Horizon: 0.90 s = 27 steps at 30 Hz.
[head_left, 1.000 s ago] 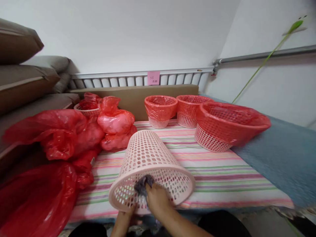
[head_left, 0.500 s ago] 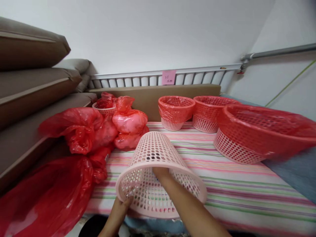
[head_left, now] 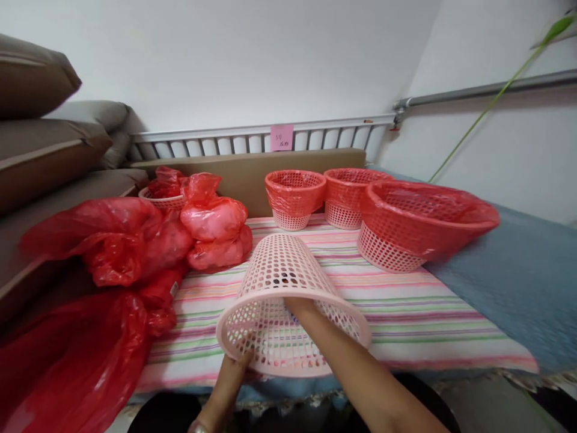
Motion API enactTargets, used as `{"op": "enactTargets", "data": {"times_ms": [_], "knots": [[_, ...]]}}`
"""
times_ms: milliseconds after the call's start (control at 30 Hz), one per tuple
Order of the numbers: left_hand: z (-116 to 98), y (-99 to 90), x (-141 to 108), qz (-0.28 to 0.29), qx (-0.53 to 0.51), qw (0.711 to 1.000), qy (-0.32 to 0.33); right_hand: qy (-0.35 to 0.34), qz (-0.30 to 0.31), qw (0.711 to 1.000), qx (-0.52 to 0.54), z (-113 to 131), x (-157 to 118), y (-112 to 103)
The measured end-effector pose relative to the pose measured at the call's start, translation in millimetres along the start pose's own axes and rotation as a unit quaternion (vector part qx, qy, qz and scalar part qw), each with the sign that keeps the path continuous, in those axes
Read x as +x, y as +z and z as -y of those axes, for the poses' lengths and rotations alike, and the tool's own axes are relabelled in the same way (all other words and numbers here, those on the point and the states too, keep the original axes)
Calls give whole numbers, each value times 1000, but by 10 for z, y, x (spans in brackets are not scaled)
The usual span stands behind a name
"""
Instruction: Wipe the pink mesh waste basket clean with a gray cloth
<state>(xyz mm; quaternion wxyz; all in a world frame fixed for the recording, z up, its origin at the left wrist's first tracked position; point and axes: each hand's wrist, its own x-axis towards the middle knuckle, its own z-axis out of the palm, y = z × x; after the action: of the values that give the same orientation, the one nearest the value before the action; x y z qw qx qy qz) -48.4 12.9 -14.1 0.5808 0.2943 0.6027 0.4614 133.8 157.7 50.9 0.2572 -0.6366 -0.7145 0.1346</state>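
A pale pink perforated basket lies on its side on the striped cloth, its wide mouth towards me. My left hand grips the lower left of its rim, thumb on the inside. My right hand reaches deep into the basket; its fingers are hidden behind the upper wall, and small dark and blue bits show near them. What it holds, if anything, cannot be made out.
Three baskets lined with red bags, one of them, stand at the back right. Red bags and a loose red bag lie left, beside stacked cushions. A long board runs along the radiator.
The view has turned to the right, so the bags and lined baskets sit further left in the picture. My hands keep nearly the same places at the basket.
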Motion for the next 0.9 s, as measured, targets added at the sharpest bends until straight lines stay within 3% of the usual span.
{"op": "enactTargets", "data": {"times_ms": [133,267,333,433,567,700,767,900], "knots": [[61,-20,31,-15,-20,1000,3,-5,104,985,-140,216,-602,10],[95,-3,33,-21,-38,999,4,-54,170,965,-193,302,-1374,81],[93,0,35,-21,-40,999,5,-69,183,959,-204,318,-1511,88],[88,-13,50,-12,-33,999,-4,-53,181,962,-195,353,-1276,74],[92,-34,62,-11,-35,999,-19,15,162,972,-171,385,-549,124],[62,-20,39,-15,-21,999,-28,15,29,997,-69,328,34,285],[29,-2,26,-18,-3,999,-37,-3,-10,1000,15,286,203,363],[-34,28,11,-32,10,997,-66,11,-16,997,79,272,339,416]]}}
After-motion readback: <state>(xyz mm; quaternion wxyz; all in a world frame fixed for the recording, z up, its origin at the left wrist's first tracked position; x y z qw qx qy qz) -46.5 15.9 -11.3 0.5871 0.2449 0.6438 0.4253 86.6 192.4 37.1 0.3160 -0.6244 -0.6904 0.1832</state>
